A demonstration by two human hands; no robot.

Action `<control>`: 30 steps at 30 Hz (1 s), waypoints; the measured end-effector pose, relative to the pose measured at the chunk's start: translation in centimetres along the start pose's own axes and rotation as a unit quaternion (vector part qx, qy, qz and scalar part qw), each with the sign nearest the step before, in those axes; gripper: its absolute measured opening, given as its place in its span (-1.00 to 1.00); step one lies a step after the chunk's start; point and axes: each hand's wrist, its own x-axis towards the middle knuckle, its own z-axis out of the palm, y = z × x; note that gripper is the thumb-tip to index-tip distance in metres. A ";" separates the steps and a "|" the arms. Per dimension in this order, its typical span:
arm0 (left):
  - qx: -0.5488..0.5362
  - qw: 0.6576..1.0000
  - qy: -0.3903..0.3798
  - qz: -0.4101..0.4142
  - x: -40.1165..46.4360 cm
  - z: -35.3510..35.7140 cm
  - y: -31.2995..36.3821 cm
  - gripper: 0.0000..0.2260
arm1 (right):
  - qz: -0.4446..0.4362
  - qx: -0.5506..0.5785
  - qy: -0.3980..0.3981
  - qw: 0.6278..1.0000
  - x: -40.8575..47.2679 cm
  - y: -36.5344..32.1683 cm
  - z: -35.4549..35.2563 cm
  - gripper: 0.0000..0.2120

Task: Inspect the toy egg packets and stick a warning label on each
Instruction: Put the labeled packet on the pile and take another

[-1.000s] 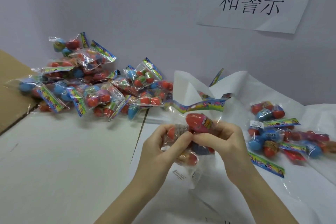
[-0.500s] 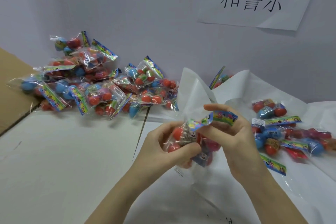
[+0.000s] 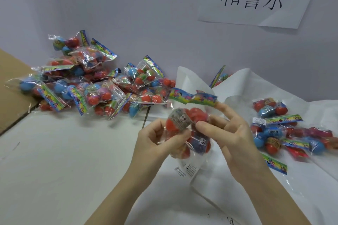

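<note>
Since a moment ago the packet (image 3: 188, 129), gripped by the left hand (image 3: 161, 144) and pinched by the right hand (image 3: 228, 133) above the tabletop's (image 3: 64, 160) middle, has turned header-up, so inspection looks underway, label pending.

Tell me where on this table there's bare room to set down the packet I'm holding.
The widest bare patch is the white table left of your left hand, bordered by the big pile of packets behind and the cardboard at far left. The right side is crowded: a smaller pile lies on the white sheet by your right hand.
</note>
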 end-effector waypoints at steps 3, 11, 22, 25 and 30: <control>-0.006 1.000 -0.024 -0.005 0.0 0.2 0.2 -0.74 | -0.021 0.014 0.015 1.000 0.0 -0.1 -0.1 -0.50; 0.002 0.995 0.079 0.064 0.0 0.5 0.1 -0.64 | 0.024 -0.082 -0.061 0.994 -0.2 0.2 0.2 -0.72; -0.009 0.999 0.008 0.046 0.1 0.0 0.0 -0.84 | -0.002 -0.065 -0.065 0.996 -0.2 0.3 0.2 -0.56; 0.004 0.999 0.005 0.049 0.0 0.2 0.1 -0.66 | -0.006 -0.073 -0.041 0.996 -0.3 0.2 0.7 -0.70; 0.084 0.990 0.088 0.070 -0.2 0.5 -0.3 -0.49 | -0.229 -0.217 0.188 0.930 -0.7 0.7 0.9 -0.64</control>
